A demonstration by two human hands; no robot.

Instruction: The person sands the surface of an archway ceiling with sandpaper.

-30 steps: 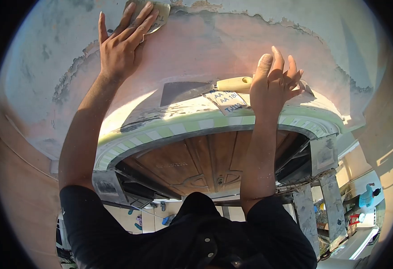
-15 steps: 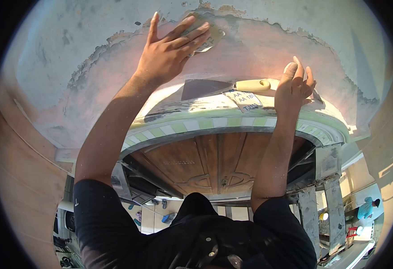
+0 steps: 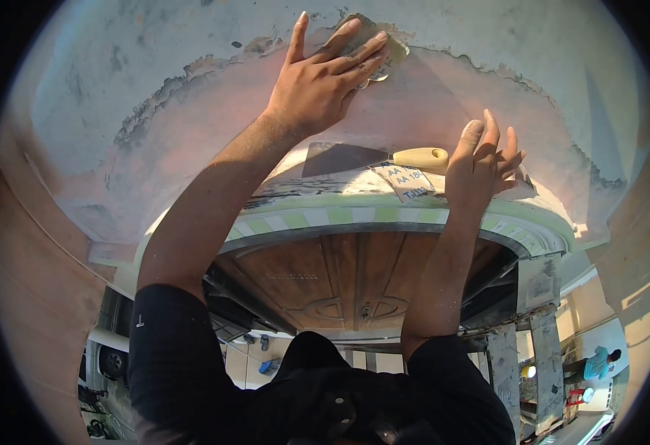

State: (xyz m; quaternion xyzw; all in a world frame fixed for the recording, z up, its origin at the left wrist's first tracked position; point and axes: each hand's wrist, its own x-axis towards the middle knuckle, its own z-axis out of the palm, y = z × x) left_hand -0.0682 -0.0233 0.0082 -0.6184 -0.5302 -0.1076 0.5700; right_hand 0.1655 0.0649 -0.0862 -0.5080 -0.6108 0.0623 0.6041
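Note:
My left hand (image 3: 317, 85) presses a piece of sandpaper (image 3: 393, 55) flat against the wall (image 3: 251, 96), at the rough upper edge of a pinkish patch. Its fingers are spread over the sheet, and the thumb side points up. My right hand (image 3: 480, 165) rests at the ledge with its fingers apart and nothing in them. Just left of it, a putty knife with a pale handle (image 3: 420, 157) and a wide dark blade (image 3: 340, 159) lies on the ledge. Under the handle is another sheet with blue writing (image 3: 406, 181).
Below the curved ledge with green and white blocks (image 3: 325, 216) is a brown wooden door (image 3: 317, 278). Wooden planks (image 3: 543, 348) stand at the lower right. Farther off, a person in a blue-green shirt (image 3: 598, 363) is near a red stool (image 3: 578, 396). Sandals (image 3: 268, 366) lie on the floor below.
My left hand and the sandpaper have moved to the right along the wall. The view has shifted slightly, and my right hand stays beside the putty knife handle.

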